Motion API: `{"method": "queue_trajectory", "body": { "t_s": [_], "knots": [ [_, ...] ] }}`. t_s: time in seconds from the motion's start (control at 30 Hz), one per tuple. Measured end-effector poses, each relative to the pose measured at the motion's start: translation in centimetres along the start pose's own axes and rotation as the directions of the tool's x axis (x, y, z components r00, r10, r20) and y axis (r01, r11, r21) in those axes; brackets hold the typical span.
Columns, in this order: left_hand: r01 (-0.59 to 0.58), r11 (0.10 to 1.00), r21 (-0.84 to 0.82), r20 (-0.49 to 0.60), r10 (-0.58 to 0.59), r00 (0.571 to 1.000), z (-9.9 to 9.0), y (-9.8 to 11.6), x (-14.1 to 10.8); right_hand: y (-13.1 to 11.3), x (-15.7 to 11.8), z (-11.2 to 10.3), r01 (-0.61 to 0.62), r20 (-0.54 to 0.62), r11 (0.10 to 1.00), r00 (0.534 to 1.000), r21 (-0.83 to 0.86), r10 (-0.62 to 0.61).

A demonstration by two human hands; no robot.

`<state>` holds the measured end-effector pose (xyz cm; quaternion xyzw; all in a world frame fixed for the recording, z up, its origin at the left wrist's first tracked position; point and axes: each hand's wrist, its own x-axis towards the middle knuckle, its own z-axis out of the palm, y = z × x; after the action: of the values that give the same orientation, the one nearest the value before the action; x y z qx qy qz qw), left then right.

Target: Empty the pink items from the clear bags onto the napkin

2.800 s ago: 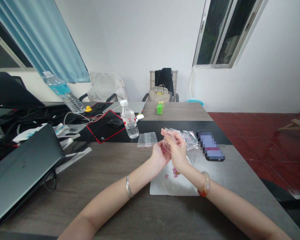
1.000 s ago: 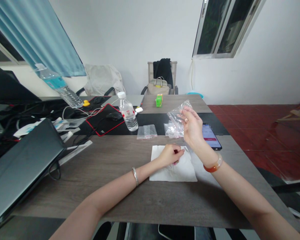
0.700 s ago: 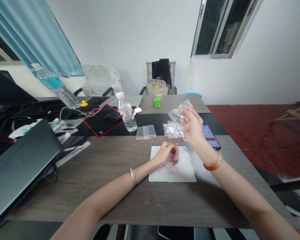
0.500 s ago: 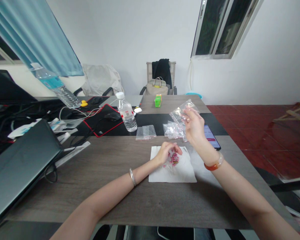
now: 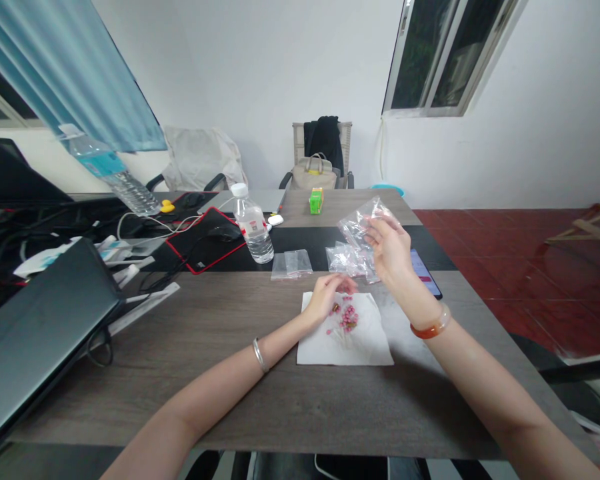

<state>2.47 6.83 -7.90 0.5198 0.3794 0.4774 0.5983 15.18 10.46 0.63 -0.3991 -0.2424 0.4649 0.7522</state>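
Note:
My right hand (image 5: pixel 391 248) is raised over the right of the table, its fingers pinching a clear plastic bag (image 5: pixel 355 225). More clear bags (image 5: pixel 347 260) lie in a crumpled heap under it. Lower and to the left, my left hand (image 5: pixel 330 295) hovers at the top edge of a white paper napkin (image 5: pixel 343 350). Its fingers are loosely bent and apart, the tips blurred, and nothing shows in them. Small pink beads (image 5: pixel 349 320) are clustered on the napkin, just below those fingers.
Flat clear bags (image 5: pixel 291 265) lie left of the heap. A water bottle (image 5: pixel 253 225) stands behind them, and a lit phone (image 5: pixel 425 275) lies beyond my right wrist. A laptop (image 5: pixel 50 333) fills the left side. A green and yellow box (image 5: pixel 316 201) sits farther back.
My left hand has lifted off the beads and moved up the napkin, uncovering more of them. My right hand has shifted slightly right, still pinching the bag.

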Motion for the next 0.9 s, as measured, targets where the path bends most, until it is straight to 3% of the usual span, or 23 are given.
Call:
{"method": "queue_trajectory", "body": {
  "t_s": [0.1, 0.27, 0.33, 0.4, 0.47, 0.57, 0.77, 0.9],
  "knots": [
    [-0.007, 1.000, -0.017, -0.094, 0.005, 0.996, -0.8, 0.7, 1.1, 0.3, 0.5, -0.2, -0.035, 0.057, 0.998, 0.998, -0.044, 0.037],
    [-0.037, 0.999, -0.015, -0.240, 0.032, 0.970, -4.2, 3.3, 4.2, 1.8, 0.9, -0.5, -0.163, 0.177, 0.976, 0.966, -0.146, 0.188],
    [-0.007, 1.000, 0.003, -0.215, 0.008, 0.977, -5.6, 4.5, 5.1, 2.8, 0.7, -0.6, -0.239, 0.270, 0.946, 0.916, -0.221, 0.295],
    [0.052, 0.997, 0.064, -0.118, -0.044, 0.992, -6.8, 5.4, 5.6, 4.0, 0.6, -0.7, -0.287, 0.352, 0.916, 0.857, -0.280, 0.376],
    [0.063, 0.989, 0.131, -0.020, -0.061, 0.998, -7.6, 5.8, 5.6, 5.2, 0.6, -0.7, -0.289, 0.385, 0.903, 0.831, -0.317, 0.402],
    [-0.001, 0.982, 0.187, -0.009, 0.003, 1.000, -8.3, 5.3, 5.6, 6.9, 1.1, -0.4, -0.258, 0.378, 0.901, 0.841, -0.348, 0.387],
    [-0.027, 0.919, 0.394, -0.247, 0.134, 0.960, -9.5, 2.7, 6.7, 9.7, 1.8, -0.2, -0.088, 0.327, 0.897, 0.912, -0.432, 0.247],
    [-0.011, 0.827, 0.562, -0.260, 0.189, 0.947, -10.2, 1.4, 6.8, 11.1, 2.1, -0.4, 0.090, 0.409, 0.826, 0.895, -0.556, 0.178]
  ]
}}
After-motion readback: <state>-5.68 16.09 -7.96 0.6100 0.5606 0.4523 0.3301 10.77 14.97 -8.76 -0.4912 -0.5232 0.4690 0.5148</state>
